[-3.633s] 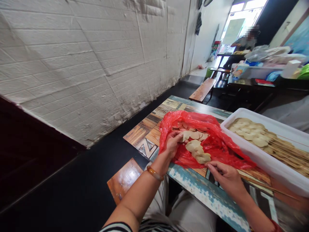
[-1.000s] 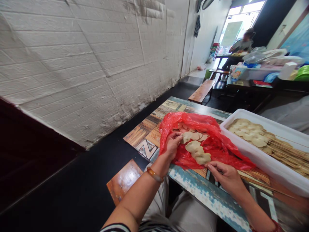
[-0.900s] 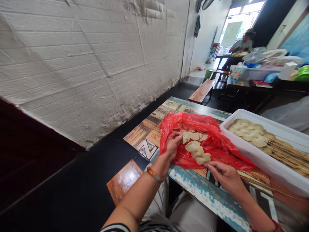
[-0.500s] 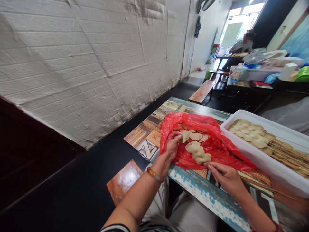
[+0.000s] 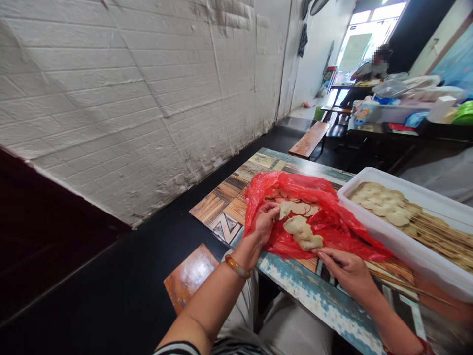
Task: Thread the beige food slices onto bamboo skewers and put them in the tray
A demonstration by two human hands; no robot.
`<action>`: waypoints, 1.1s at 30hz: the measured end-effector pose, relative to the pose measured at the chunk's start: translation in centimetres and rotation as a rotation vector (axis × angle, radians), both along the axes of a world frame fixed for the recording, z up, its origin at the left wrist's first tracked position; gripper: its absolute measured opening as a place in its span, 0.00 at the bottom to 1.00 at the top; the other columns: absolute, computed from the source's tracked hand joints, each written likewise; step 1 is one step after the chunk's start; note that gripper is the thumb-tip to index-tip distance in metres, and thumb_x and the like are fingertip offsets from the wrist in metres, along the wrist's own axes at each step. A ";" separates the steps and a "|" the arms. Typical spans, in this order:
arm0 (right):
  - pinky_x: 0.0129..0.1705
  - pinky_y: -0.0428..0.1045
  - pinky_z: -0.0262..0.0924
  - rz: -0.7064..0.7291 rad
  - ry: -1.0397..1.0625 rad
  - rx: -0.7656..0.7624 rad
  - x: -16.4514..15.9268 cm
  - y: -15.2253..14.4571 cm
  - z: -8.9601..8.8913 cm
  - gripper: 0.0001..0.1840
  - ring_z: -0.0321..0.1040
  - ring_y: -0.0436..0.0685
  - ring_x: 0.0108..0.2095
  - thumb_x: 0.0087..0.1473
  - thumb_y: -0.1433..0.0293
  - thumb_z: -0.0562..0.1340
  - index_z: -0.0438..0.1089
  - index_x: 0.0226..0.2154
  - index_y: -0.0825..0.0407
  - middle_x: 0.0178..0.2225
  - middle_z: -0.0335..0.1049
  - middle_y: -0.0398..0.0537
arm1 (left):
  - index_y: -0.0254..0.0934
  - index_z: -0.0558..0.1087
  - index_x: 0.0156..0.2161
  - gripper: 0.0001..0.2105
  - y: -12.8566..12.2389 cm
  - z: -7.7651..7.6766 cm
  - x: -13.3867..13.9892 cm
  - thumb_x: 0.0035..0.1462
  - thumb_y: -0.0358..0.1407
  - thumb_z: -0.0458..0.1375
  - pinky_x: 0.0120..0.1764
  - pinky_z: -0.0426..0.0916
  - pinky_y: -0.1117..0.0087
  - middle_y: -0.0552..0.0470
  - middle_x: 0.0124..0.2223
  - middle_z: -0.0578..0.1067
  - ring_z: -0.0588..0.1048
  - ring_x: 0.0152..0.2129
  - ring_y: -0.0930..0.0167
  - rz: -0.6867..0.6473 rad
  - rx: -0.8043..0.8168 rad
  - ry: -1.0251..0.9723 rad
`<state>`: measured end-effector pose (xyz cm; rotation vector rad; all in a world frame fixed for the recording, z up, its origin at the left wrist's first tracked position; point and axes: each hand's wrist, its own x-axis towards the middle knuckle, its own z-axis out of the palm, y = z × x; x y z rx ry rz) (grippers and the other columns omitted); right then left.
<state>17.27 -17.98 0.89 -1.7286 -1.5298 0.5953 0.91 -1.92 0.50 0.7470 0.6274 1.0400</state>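
My right hand (image 5: 345,271) pinches the near end of a skewer of thin, pale round slices (image 5: 303,233); the stick itself is mostly hidden. Those slices overlap in a row above an opened red plastic bag (image 5: 325,190). Over the bag's left side, my left hand (image 5: 264,220) has a single pale slice (image 5: 284,210) between thumb and fingers. Loose slices (image 5: 301,208) lie inside the bag, just beyond the skewer. To the right, a white plastic tub (image 5: 402,255) holds filled skewers (image 5: 384,202), with their sticks pointing right.
The patterned table (image 5: 221,197) carries the bag and tub, and thin sticks (image 5: 399,283) lie by the tub's near side. A wooden stool (image 5: 192,276) stands at lower left. Beyond are a bench (image 5: 310,140), a cluttered table (image 5: 384,116) and a seated person (image 5: 371,69).
My left hand has shifted very slightly right with its slice. My right hand and the skewer look almost unmoved.
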 end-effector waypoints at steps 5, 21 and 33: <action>0.19 0.44 0.57 -0.005 0.017 -0.015 -0.1 0.1 -0.1 0.19 0.61 0.50 0.17 0.53 0.58 0.56 0.77 0.32 0.53 0.19 0.70 0.44 | 0.33 0.71 0.26 0.10 -0.2 0.0 0.0 0.37 0.35 0.65 0.25 0.54 0.75 0.56 0.21 0.69 0.63 0.18 0.79 -0.033 0.042 -0.004; 0.20 0.44 0.54 -0.010 0.065 -0.045 -0.6 0.1 0.0 0.19 0.60 0.49 0.17 0.53 0.58 0.55 0.74 0.32 0.55 0.18 0.66 0.42 | 0.34 0.71 0.28 0.12 -0.1 -0.4 0.2 0.37 0.36 0.66 0.28 0.58 0.76 0.55 0.25 0.72 0.66 0.21 0.78 0.032 0.139 0.102; 0.21 0.44 0.50 0.013 0.253 -0.131 -0.2 0.1 -0.6 0.19 0.55 0.47 0.17 0.55 0.57 0.54 0.71 0.31 0.55 0.14 0.56 0.37 | 0.32 0.73 0.31 0.14 -0.2 -0.3 0.1 0.38 0.36 0.67 0.29 0.60 0.75 0.53 0.26 0.73 0.69 0.22 0.77 -0.059 0.094 0.044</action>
